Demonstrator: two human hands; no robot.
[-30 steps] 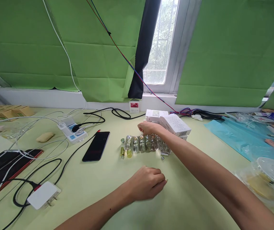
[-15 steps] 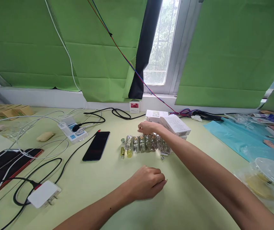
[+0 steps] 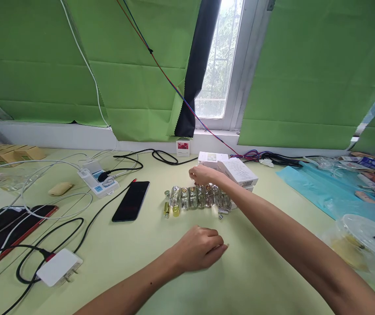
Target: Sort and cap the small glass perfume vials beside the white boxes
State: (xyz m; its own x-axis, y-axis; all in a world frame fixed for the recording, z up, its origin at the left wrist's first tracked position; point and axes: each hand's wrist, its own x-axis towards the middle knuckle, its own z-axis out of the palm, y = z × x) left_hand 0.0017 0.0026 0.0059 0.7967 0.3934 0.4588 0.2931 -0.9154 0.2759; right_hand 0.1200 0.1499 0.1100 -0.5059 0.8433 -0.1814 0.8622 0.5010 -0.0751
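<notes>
A row of small clear glass bottles (image 3: 193, 197) stands side by side in the middle of the table. Over the back of the row, my right hand (image 3: 201, 175) reaches in with thumb and fingertips pinched together; whatever they hold, if anything, is too small to make out. A yellow-green cap (image 3: 176, 211), a gold-coloured small cylinder (image 3: 166, 209) and a silver cylinder (image 3: 223, 210) lie along the row's front. Nearer to me, my left hand (image 3: 201, 249) rests on the tabletop, its fingers curled and closed, apart from the bottles.
White boxes (image 3: 238, 171) sit behind my right forearm. To the left are a black phone (image 3: 131, 201), a power strip (image 3: 98, 181), looping cables and a white charger (image 3: 60, 267). Blue plastic sheeting (image 3: 305, 190) and a lidded plastic cup (image 3: 364, 238) are at the right.
The view has shifted very slightly. Both hands keep nearly the same place and pose, and the bottles stay in their row.
</notes>
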